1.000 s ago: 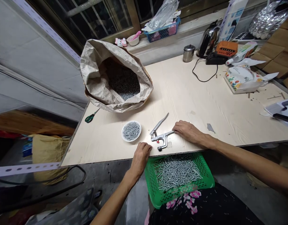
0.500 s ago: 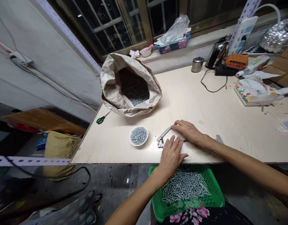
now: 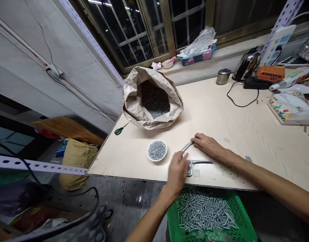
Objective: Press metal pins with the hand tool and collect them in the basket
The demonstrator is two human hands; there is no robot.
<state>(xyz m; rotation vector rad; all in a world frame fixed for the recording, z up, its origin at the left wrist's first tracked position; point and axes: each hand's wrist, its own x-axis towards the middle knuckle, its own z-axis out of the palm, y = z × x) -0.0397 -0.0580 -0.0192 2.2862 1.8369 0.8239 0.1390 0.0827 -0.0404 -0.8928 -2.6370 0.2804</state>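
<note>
A grey metal plier-like hand tool (image 3: 202, 161) with two spread handles lies at the table's front edge. My right hand (image 3: 207, 144) is closed on the end of its upper handle. My left hand (image 3: 178, 169) is curled around the tool's head end, slightly blurred, and covers that end. Whether a small piece is also between the left fingers I cannot tell. Just left of the tool stands a white bowl (image 3: 157, 150) full of small silvery metal pins. Below the table edge sits a green plastic basket (image 3: 245, 215) holding many similar pins.
A large paper-lined sack (image 3: 133, 101) of metal pins stands open behind the bowl. Green-handled scissors (image 3: 118, 130) lie at the left edge. Toward the back right are a lidded metal canister (image 3: 223, 76), an orange device (image 3: 270, 73) with a cord, and a tissue pack (image 3: 290, 107).
My left hand has gone from lying flat over the tool to curling at its head, uncovering the lower handle. My right hand stays at the upper handle. The view has shifted.
</note>
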